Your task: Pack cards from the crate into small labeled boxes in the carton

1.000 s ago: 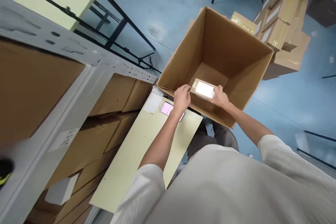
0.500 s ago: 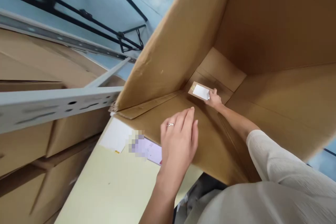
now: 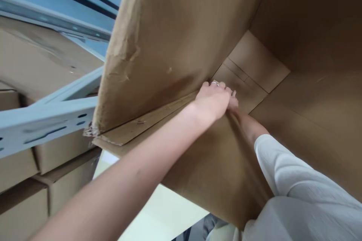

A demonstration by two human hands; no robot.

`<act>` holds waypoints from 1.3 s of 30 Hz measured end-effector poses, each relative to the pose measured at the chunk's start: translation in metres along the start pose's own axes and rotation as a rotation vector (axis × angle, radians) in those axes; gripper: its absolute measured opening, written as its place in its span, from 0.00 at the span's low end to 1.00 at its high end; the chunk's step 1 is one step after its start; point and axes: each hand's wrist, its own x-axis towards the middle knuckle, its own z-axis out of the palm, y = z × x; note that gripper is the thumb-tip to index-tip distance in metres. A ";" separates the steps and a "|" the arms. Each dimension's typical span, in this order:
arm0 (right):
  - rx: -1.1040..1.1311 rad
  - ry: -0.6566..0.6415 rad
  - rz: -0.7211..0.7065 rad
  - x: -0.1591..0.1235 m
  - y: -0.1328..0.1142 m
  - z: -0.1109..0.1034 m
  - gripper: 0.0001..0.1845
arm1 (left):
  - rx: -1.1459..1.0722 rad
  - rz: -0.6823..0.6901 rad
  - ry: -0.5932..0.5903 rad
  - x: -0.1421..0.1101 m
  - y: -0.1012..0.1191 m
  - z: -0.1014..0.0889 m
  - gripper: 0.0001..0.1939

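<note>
The small box and its white label, in sight half a second ago, are hidden, apparently behind the left hand [image 3: 214,98], which has joined the right hand [image 3: 233,102] deep in the carton [image 3: 181,34]. I cannot tell either hand's grip. The carton blocks much of the bench [image 3: 166,212]; a metal shelf [image 3: 51,120] stands left.

The left hand [image 3: 213,99] is bare but for a thin silvery ring [image 3: 215,82], whose details are too small to tell. The left forearm [image 3: 127,180] is bare too, with a small spot [image 3: 138,171] on it. The right hand [image 3: 233,101] shows only in part, below a bare right forearm [image 3: 250,124]. A loose, whitish short sleeve [image 3: 294,169], plain and creased in soft folds, belongs to a pale greyish shirt [image 3: 278,218]. Some grey cloth [image 3: 210,224] shows below, its garment unclear.
</note>
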 end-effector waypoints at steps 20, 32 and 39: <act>0.434 -0.192 0.064 0.079 0.024 0.072 0.52 | 0.342 -0.268 -0.712 0.100 -0.056 0.088 0.28; 0.357 -0.113 0.111 0.038 0.034 0.046 0.41 | 0.353 -0.260 -0.665 0.089 -0.034 0.055 0.24; 0.257 -0.007 0.219 -0.023 0.056 -0.052 0.31 | 0.365 -0.158 -0.549 0.066 0.028 -0.003 0.24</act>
